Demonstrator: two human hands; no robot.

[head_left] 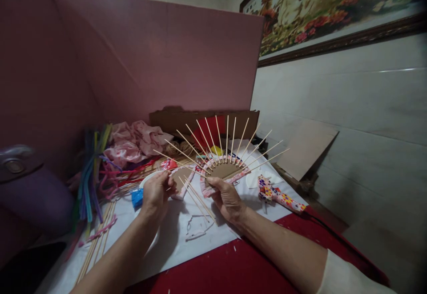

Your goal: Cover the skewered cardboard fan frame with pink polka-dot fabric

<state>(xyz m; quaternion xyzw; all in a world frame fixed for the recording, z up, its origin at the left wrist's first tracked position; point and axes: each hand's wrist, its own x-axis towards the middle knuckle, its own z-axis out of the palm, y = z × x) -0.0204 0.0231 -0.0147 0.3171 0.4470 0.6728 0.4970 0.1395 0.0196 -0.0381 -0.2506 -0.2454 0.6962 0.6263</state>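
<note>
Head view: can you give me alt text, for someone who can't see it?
A person's right hand holds a half-round cardboard piece with pale sticks fanning out from it; the left hand is beside it, fingers curled. A flower-patterned tool lies to the right, near a white sheet.

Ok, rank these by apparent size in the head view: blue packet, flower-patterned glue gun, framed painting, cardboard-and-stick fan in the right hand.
Largest to smallest:
1. Framed painting, cut off by the picture edge
2. Cardboard-and-stick fan, counting its sticks' spread
3. Flower-patterned glue gun
4. Blue packet
</note>
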